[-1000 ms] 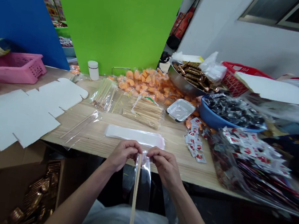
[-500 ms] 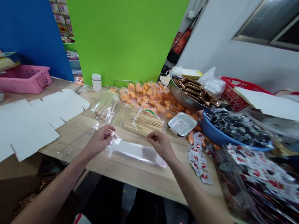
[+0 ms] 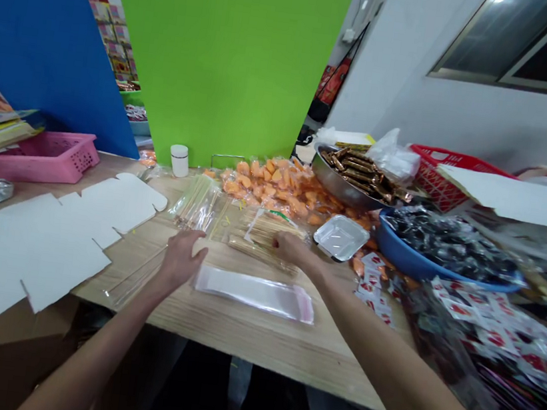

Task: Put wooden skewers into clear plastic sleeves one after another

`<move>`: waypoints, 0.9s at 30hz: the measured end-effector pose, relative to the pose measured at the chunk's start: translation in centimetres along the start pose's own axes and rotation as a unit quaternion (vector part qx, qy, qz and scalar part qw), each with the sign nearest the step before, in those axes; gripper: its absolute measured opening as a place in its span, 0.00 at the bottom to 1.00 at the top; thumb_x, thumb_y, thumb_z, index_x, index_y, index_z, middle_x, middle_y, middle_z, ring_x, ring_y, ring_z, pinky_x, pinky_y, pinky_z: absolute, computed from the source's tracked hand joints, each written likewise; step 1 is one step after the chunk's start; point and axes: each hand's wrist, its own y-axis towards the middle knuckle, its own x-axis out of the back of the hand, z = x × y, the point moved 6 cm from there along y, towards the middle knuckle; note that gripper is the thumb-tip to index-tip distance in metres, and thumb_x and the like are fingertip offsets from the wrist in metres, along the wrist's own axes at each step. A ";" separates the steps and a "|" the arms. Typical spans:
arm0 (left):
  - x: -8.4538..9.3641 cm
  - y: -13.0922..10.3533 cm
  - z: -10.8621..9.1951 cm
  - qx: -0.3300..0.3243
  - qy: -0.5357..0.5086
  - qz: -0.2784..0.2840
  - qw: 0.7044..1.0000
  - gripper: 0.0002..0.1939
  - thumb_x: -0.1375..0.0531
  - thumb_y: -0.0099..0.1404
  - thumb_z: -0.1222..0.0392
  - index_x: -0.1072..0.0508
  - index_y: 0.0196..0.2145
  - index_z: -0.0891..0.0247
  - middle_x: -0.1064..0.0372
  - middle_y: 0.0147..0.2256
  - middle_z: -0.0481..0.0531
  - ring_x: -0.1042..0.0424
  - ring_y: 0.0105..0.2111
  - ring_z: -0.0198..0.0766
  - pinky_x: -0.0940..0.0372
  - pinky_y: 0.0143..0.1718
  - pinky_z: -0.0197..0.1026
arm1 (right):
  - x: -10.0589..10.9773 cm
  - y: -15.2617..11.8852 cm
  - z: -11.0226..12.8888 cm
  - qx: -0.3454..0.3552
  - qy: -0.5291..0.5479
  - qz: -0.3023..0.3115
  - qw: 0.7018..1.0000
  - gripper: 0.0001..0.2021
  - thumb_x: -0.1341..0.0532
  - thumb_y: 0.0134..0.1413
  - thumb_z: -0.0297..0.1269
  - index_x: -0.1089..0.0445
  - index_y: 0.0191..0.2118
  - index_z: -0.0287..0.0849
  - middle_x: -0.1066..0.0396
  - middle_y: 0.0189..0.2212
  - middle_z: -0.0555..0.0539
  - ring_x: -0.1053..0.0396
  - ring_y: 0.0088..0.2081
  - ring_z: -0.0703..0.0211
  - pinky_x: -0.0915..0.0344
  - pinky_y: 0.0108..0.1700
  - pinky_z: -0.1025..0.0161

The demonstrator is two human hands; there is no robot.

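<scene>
My left hand (image 3: 182,259) is over the table, thumb and fingers apart, with nothing visible in it. Below it, a clear narrow bag with thin sticks inside (image 3: 136,276) lies on the wood. My right hand (image 3: 290,246) is at the pile of bamboo skewers (image 3: 256,238), its fingers curled together against them. What is between those fingertips is too small to tell. In front of both hands lie flat, long clear plastic bags (image 3: 252,292). Beyond my left hand are clear packs with pale sticks (image 3: 196,201).
Orange wrapped pieces (image 3: 271,181) spread along the back. At right stand a foil tray (image 3: 340,237), a metal bowl of brown packets (image 3: 325,173), a blue basin of black packets (image 3: 393,253) and white-red sachets (image 3: 372,278). White flat cartons (image 3: 52,236) and a pink basket (image 3: 64,167) are at left.
My left hand has let go of the clear bag and spread its fingers. My right hand has moved away from the bags to the skewers. The view has shifted slightly.
</scene>
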 end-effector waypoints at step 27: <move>-11.9 -6.5 -15.0 0.273 -0.680 0.071 0.677 0.19 0.35 0.48 0.48 0.30 0.27 0.69 0.29 0.21 0.53 0.29 0.21 0.36 0.35 0.26 0.38 | 0.2 -16.3 -0.4 -0.009 0.540 0.143 0.830 0.14 0.37 0.43 0.45 0.35 0.28 0.38 0.35 0.18 0.53 0.38 0.20 0.67 0.43 0.24 0.68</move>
